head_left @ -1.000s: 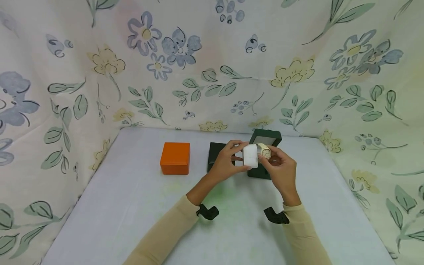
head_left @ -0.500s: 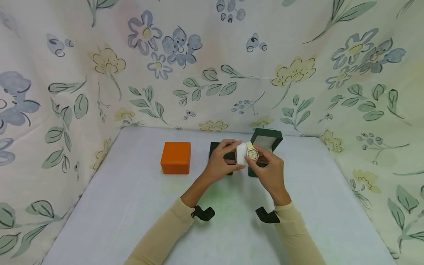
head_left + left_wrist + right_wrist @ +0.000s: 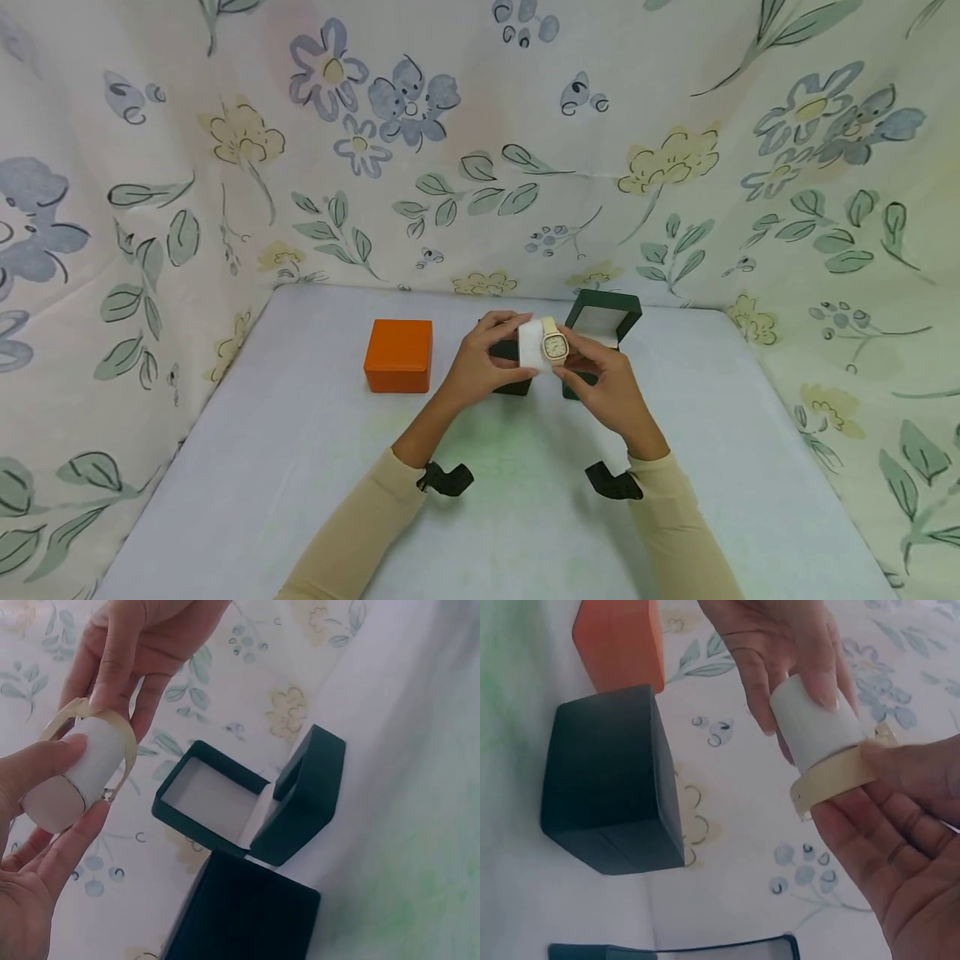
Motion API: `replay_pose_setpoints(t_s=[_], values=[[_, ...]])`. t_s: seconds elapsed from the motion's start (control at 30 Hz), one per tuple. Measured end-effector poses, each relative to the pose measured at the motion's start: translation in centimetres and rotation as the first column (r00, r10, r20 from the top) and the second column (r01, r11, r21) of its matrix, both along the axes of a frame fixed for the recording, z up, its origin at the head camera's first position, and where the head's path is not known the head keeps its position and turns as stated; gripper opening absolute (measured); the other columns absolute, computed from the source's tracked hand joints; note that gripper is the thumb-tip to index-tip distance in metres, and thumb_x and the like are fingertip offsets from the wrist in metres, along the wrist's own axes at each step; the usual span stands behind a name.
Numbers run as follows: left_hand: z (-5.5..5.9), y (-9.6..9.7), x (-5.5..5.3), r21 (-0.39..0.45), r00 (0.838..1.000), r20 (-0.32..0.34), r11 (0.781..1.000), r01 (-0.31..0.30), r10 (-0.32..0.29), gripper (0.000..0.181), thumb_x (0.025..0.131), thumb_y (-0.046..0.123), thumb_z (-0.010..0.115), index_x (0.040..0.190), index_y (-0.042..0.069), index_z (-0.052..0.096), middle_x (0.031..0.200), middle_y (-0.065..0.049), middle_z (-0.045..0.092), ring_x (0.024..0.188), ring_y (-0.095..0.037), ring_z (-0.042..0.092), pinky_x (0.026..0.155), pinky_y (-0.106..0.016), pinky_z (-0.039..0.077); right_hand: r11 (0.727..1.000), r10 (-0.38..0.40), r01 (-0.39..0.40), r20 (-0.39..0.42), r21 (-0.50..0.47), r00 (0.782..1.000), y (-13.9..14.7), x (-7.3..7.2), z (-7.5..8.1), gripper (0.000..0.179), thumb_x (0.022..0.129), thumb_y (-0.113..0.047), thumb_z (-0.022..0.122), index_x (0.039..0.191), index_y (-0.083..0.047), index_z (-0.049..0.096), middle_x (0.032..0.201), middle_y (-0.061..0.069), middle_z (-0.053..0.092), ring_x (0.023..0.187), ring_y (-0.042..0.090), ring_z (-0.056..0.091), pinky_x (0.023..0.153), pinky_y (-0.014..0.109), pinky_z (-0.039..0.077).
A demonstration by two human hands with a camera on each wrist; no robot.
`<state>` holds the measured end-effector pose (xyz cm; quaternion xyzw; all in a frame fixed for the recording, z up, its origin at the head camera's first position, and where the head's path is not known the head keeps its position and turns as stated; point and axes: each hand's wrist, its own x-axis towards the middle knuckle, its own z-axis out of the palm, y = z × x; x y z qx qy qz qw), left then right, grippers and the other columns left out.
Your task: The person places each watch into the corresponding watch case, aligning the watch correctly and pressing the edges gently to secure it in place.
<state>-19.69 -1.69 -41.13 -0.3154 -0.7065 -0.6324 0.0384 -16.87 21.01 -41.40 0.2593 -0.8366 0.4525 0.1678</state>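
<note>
My left hand (image 3: 474,364) pinches a white watch cushion (image 3: 529,346) between thumb and fingers, above the table. A wristwatch (image 3: 555,347) with a cream strap and square face loops around the cushion's right end. My right hand (image 3: 609,385) pinches this watch by its strap; in the right wrist view the thumb presses the cream strap (image 3: 836,778). The left wrist view shows the strap standing loosely around the white cushion (image 3: 101,750), with a gap at one side. Behind the hands stands an open dark green watch box (image 3: 602,315), partly hidden.
A closed black box (image 3: 514,385) stands behind my left hand, partly covered by it. Further left is a closed orange box (image 3: 398,357). A pale cloth covers the table (image 3: 315,467), and a floral curtain (image 3: 480,242) hangs behind it.
Both hands have moved left with the cushion and watch, off the front of the green box. The watch face has turned more towards the head camera and sits closer against the cushion.
</note>
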Motion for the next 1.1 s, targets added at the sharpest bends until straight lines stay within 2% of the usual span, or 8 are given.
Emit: replay_pose_setpoints(t_s=[0.13,0.3,0.47,0.6,0.73,0.93,1.0,1.1], values=[[-0.5,-0.2,-0.2,0.01,1.0,0.007,1.0,-0.009,0.009,0.071,0.08,-0.006,0.083,0.144,-0.002,0.054,0.141,-0.02,0.045,0.121,-0.036,0.056,0.084,-0.037,0.062,1.0,0.015,-0.015,-0.011,-0.011,1.0,-0.1,0.0,-0.1,0.061,0.087,0.007,0.075,0.144,0.001,0.055,0.105,0.014,0.072,0.087,0.024,0.069,0.079,0.018,0.059],[-0.5,-0.4,0.0,0.029,1.0,0.017,0.999,-0.023,0.023,0.07,0.08,-0.007,0.082,0.143,-0.002,0.055,0.14,-0.02,0.045,0.12,-0.037,0.057,0.083,-0.031,0.061,1.0,0.008,-0.007,0.003,-0.027,1.0,-0.5,0.0,0.0,0.061,0.086,0.005,0.076,0.144,-0.004,0.057,0.1,0.011,0.073,0.084,0.023,0.069,0.072,0.022,0.06],[0.1,-0.4,0.3,0.012,0.999,0.035,1.0,-0.023,0.023,0.07,0.08,-0.007,0.082,0.144,-0.003,0.053,0.141,-0.022,0.044,0.121,-0.038,0.056,0.085,-0.037,0.061,0.999,-0.019,0.02,0.025,-0.049,1.0,-0.9,0.2,0.2,0.062,0.087,0.002,0.077,0.145,-0.011,0.058,0.097,0.006,0.072,0.083,0.02,0.068,0.067,0.024,0.06],[-0.9,-0.4,-0.6,-0.017,0.999,0.033,1.0,-0.022,0.022,0.073,0.081,-0.006,0.082,0.146,0.001,0.052,0.143,-0.019,0.044,0.123,-0.037,0.055,0.085,-0.038,0.061,0.998,-0.018,0.019,0.019,-0.053,1.0,-0.9,0.3,0.1,0.063,0.087,-0.001,0.078,0.145,-0.014,0.058,0.097,0.003,0.07,0.085,0.016,0.066,0.069,0.023,0.061],[-1.9,-0.6,-1.4,-0.023,0.999,0.04,1.0,0.0,0.001,0.075,0.08,-0.002,0.084,0.148,0.006,0.052,0.144,-0.014,0.044,0.123,-0.033,0.056,0.084,-0.033,0.061,0.999,0.033,-0.033,0.008,-0.043,0.999,-0.4,0.2,0.1,0.069,0.083,0.003,0.081,0.146,-0.008,0.055,0.116,0.008,0.066,0.102,0.021,0.064,0.081,0.032,0.062],[-1.7,-1.4,-1.5,0.015,0.995,0.063,0.997,0.08,-0.081,0.079,0.08,-0.001,0.085,0.15,0.012,0.051,0.141,-0.006,0.047,0.123,-0.03,0.058,0.083,-0.035,0.062,0.991,0.135,-0.135,0.065,-0.005,0.989,0.0,0.2,1.5,0.096,0.074,0.01,0.085,0.156,-0.004,0.037,0.157,0.018,0.039,0.137,0.039,0.046,0.097,0.053,0.054],[-1.5,-1.5,-1.4,0.014,0.991,0.068,0.993,0.116,-0.117,0.08,0.08,0.0,0.084,0.151,0.013,0.05,0.142,-0.006,0.046,0.124,-0.03,0.058,0.084,-0.036,0.061,0.986,0.168,-0.169,0.101,0.0,0.981,-0.2,0.5,2.2,0.099,0.075,0.01,0.085,0.158,-0.004,0.033,0.16,0.018,0.035,0.139,0.039,0.044,0.098,0.052,0.053],[-1.6,-1.7,-1.2,0.0,0.984,0.073,0.987,0.162,-0.162,0.081,0.082,0.001,0.083,0.154,0.014,0.046,0.145,-0.009,0.044,0.126,-0.031,0.056,0.086,-0.037,0.061,0.979,0.202,-0.204,0.128,0.003,0.971,-0.7,1.2,3.2,0.094,0.077,0.007,0.084,0.156,-0.002,0.035,0.157,0.019,0.039,0.136,0.036,0.049,0.099,0.043,0.055]])
